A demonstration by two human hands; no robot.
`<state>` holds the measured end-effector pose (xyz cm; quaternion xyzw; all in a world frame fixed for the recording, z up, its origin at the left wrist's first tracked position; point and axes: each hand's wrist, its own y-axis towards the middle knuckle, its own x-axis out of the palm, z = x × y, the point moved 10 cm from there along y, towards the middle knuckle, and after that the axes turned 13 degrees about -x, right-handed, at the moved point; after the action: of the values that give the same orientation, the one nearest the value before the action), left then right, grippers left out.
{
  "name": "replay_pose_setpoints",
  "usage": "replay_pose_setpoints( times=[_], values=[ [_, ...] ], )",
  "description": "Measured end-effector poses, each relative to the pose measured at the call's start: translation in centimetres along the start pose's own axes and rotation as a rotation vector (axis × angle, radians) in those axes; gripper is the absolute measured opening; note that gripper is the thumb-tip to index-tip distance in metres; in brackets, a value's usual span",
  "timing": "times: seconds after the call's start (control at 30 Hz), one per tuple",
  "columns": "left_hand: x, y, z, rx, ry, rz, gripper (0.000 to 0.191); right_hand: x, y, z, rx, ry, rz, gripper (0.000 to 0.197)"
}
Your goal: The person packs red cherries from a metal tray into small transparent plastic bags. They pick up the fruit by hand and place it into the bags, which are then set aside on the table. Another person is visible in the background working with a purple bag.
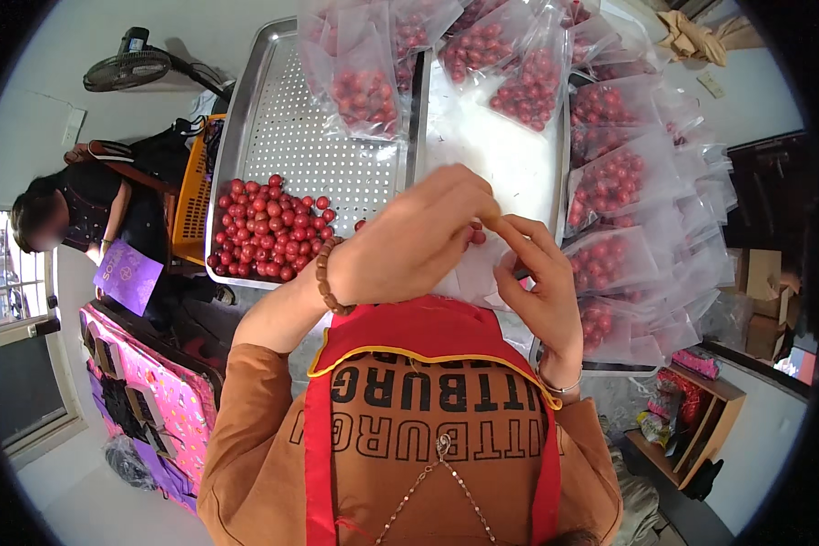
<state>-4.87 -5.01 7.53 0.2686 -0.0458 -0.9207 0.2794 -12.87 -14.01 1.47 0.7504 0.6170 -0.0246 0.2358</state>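
Observation:
My left hand (426,235), a wooden bead bracelet on its wrist, reaches across in front of me, slightly blurred, with curled fingers. A few round red fruits (476,235) show beneath its fingers; whether they are held or lie in a bag cannot be told. The fingertips of my right hand (539,283) meet those of my left, and a clear plastic bag (474,273) hangs between the hands, partly hidden. Loose red fruits (269,228) are heaped in the near left corner of the perforated metal tray (300,116). Filled clear bags (365,102) lie across its far right part.
A second metal tray (519,164) stands beside the first, with filled bags at its far end. Many more filled bags (611,184) are stacked along the right. At the left, another person (89,211) sits holding a purple printed sheet (128,273), near an orange crate (194,198).

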Motion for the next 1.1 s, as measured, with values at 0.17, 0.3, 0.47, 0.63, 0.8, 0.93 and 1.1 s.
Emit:
replay_pose_setpoints(
  times=[0.17,0.3,0.47,0.63,0.8,0.93,1.1],
  values=[
    [3.8,-1.4,0.3,0.193,0.394,-0.123,0.02,-0.3,-0.1,-0.1,-0.038,-0.041,0.011,0.052],
    [4.8,-2.3,-0.5,0.221,0.487,-0.186,0.023,0.1,-0.1,0.0,0.026,-0.002,-0.017,0.053],
    [0.5,-2.2,-0.5,0.145,0.17,-0.108,0.019,0.2,-0.1,0.1,-0.024,-0.023,-0.012,0.053],
    [-5.3,-3.5,-8.3,-0.393,-0.096,0.135,0.013,0.3,0.0,0.1,0.001,0.021,-0.013,0.053],
    [-3.8,-6.7,-20.0,-0.674,0.279,-0.024,0.019,0.4,0.2,0.0,-0.015,0.007,-0.021,0.051],
    [-0.6,-8.8,-22.3,-0.441,0.555,-0.102,0.027,0.4,0.4,-0.2,0.0,0.007,-0.029,0.051],
    [1.2,-10.5,-24.3,-0.494,0.708,-0.234,0.028,0.5,0.4,0.0,-0.007,-0.011,-0.047,0.05]
  ],
)
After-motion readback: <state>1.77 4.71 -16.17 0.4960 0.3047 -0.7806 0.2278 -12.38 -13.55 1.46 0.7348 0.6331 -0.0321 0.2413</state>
